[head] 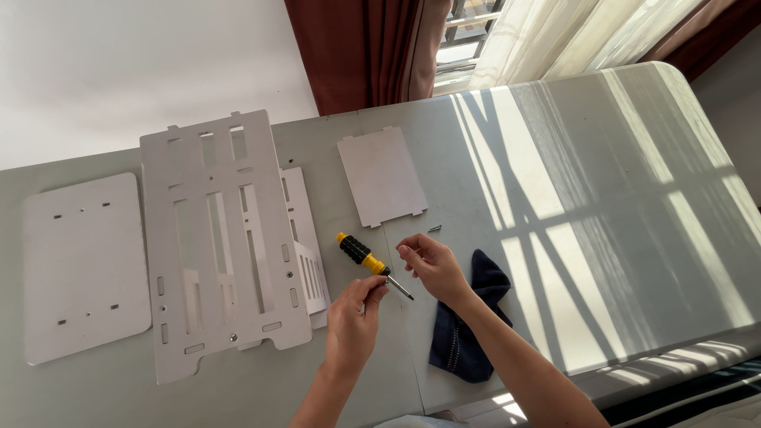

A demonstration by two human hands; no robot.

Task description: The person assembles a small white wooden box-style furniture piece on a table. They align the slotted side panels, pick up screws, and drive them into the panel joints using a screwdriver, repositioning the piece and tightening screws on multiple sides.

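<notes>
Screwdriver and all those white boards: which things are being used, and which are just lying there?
In use:
left hand
yellow-and-black screwdriver
right hand, pinching something too small to tell

Lying about:
slotted white panel
rounded white panel
small white panel
dark blue cloth

— Bright daylight pouring through the window [476, 32], striping the surface [602, 198] with hard bars of sun and shadow.

— Left half sits in soft shade; everything sharp, no blur.

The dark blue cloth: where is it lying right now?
In the head view, the dark blue cloth lies on the grey table, near its front edge, partly under the right hand's forearm, right of the screwdriver.
</notes>
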